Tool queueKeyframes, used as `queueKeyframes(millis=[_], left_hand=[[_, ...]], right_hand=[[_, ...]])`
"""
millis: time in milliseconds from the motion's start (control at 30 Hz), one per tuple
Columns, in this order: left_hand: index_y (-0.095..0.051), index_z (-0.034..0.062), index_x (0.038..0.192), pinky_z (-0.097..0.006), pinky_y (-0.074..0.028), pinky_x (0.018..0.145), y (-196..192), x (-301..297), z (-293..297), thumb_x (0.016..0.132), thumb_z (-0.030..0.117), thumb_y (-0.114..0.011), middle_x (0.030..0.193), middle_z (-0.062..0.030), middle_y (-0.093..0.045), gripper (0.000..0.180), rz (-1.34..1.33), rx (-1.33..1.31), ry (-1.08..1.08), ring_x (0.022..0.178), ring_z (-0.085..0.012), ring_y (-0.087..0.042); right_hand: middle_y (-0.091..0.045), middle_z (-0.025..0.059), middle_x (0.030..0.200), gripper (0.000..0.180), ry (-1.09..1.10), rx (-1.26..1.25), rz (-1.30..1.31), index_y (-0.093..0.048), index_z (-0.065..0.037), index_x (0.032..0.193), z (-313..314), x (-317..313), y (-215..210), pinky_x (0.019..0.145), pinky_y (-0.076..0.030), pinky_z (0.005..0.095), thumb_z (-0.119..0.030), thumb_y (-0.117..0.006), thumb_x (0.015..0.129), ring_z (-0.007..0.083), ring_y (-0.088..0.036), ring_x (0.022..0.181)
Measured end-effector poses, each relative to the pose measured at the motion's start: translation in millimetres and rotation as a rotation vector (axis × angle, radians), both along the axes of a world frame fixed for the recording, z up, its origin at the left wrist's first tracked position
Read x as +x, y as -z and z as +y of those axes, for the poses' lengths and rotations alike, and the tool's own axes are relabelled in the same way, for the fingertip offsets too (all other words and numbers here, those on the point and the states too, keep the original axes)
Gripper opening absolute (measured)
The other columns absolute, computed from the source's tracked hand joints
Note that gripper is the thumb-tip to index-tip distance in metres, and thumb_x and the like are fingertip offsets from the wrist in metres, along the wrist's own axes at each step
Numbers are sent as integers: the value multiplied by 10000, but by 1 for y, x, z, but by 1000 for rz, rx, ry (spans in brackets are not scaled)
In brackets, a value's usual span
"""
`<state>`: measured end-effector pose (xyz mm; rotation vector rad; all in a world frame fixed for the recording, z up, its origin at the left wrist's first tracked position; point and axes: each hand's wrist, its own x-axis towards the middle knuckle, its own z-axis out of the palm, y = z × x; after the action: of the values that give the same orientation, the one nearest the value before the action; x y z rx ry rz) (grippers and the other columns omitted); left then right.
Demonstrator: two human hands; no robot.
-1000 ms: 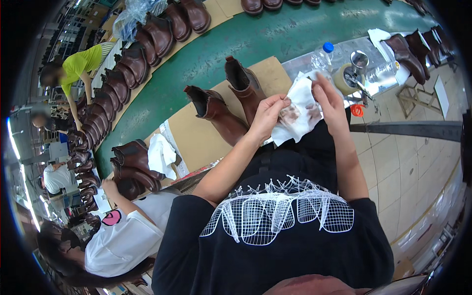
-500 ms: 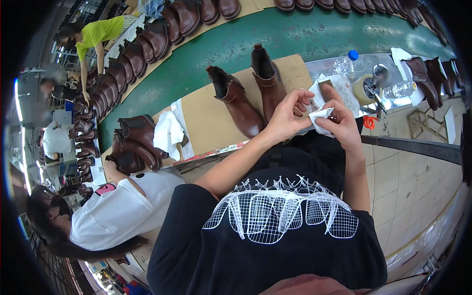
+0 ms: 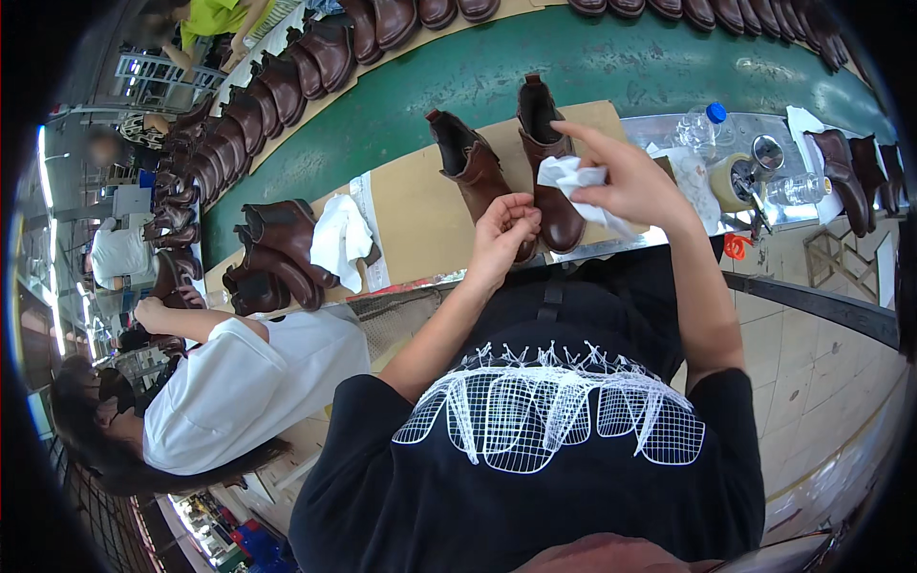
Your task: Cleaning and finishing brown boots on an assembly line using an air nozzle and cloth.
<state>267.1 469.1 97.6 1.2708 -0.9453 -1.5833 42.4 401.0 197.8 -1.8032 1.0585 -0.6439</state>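
Note:
A pair of brown ankle boots stands upright before me: the left boot point(image 3: 478, 177) and the right boot point(image 3: 559, 215). My right hand point(image 3: 635, 181) grips a crumpled white cloth point(image 3: 571, 175) between thumb and fingers, with the index finger stretched out. The cloth hangs over the right boot, covering part of its upper; whether it touches the leather I cannot tell. Close to the toes is my left hand point(image 3: 504, 237), its fingers curled in and nothing visible in them. It hides part of the left boot's toe.
Brown cardboard point(image 3: 411, 210) lies under the boots on the green bench point(image 3: 401, 110). Right of them are a clear bottle with a blue cap point(image 3: 714, 115), a round tin point(image 3: 734, 180) and another bottle point(image 3: 798, 189). A co-worker in white point(image 3: 258, 382) sits left, near more boots point(image 3: 277, 248) and a white cloth point(image 3: 341, 239).
Both hands have come apart. My right hand has carried the cloth left to the right boot, and my left hand has moved left and curled near the toes. The view has shifted slightly.

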Motion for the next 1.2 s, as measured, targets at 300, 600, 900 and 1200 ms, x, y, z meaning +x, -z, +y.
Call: queueKeyframes(millis=[300, 600, 900, 1200], left_hand=[[-461, -3, 1414, -316, -456, 988, 3, 7, -10, 1007, 223, -582, 1325, -134, -582, 480, -49, -106, -78, 1181, -183, -570], [-486, -45, 1386, -307, -418, 1013, 19, -48, -124, 1059, 492, -320, 1297, -163, -583, 650, 2, -500, -88, 1193, -209, -558], [-636, -6, 621, -308, -445, 512, 15, -74, -192, 843, 865, -316, 575, -81, -574, 954, -188, -136, -117, 541, -185, -572], [-686, -56, 926, -377, -463, 801, 45, -72, -161, 792, 918, -275, 879, -178, -647, 1066, -425, 140, 42, 859, -290, -614]], right_hand=[[-651, 38, 790, 245, -318, 214, 133, -632, -31, 934, -62, 8, 0, 642, -489, 288, -78, -759, 730, 126, -627, 744], [-674, -10, 801, 219, -109, 509, -139, -639, -33, 895, -20, -11, 24, 546, -469, 214, -50, -801, 748, 56, -609, 672], [-700, 53, 942, 285, 78, 511, -653, -642, -9, 1097, -19, -57, 15, 765, -533, 252, -28, -715, 823, 128, -679, 828], [-616, 34, 875, 172, 389, 369, -644, -584, -54, 1033, 24, -100, 25, 696, -477, 219, -76, -665, 883, 92, -604, 813]])
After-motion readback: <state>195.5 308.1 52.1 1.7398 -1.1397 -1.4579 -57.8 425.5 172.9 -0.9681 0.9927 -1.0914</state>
